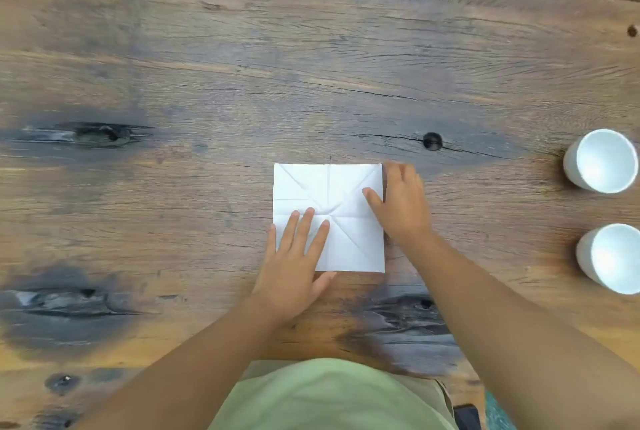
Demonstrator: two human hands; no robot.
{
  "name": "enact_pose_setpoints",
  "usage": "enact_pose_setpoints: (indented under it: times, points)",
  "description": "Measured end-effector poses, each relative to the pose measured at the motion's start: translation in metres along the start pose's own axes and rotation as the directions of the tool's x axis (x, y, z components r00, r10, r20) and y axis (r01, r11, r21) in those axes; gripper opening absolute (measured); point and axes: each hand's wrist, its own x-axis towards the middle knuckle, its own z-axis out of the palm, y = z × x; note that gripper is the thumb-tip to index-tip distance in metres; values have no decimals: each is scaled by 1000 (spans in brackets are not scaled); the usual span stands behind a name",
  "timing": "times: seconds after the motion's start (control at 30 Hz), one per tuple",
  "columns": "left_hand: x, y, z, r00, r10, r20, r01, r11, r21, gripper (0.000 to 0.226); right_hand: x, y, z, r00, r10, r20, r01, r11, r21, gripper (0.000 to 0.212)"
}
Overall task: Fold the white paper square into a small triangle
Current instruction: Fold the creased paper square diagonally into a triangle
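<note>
The white paper square (341, 194) lies flat and unfolded on the wooden table, just below the middle of the view. Crease lines cross it: both diagonals, a vertical and a horizontal one, meeting near its centre. My left hand (294, 263) rests flat on the paper's lower left part, fingers spread and pointing away from me. My right hand (401, 204) sits at the paper's right edge, thumb lying on the sheet and fingers curled beside the upper right corner. Neither hand lifts the paper.
Two white cups stand at the right edge of the table, one (601, 161) farther and one (611, 258) nearer. The wooden table (242, 66) has dark knots and small holes. My green shirt fills the bottom centre.
</note>
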Motion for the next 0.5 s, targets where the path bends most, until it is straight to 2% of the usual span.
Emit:
enact_pose_setpoints:
  times: [0.07,0.2,0.5]
  points:
    - [6,3,-1,999,39,8,-39,999,23,80,13,0,-2,998,50,-39,-49,998,33,49]
    - [16,0,8,996,89,7,-89,995,43,79,35,0,-5,993,114,-12,-114,993,39,39]
    - [17,-14,21,997,68,43,-72,993,96,80,51,3,3,996,89,3,-89,992,84,11]
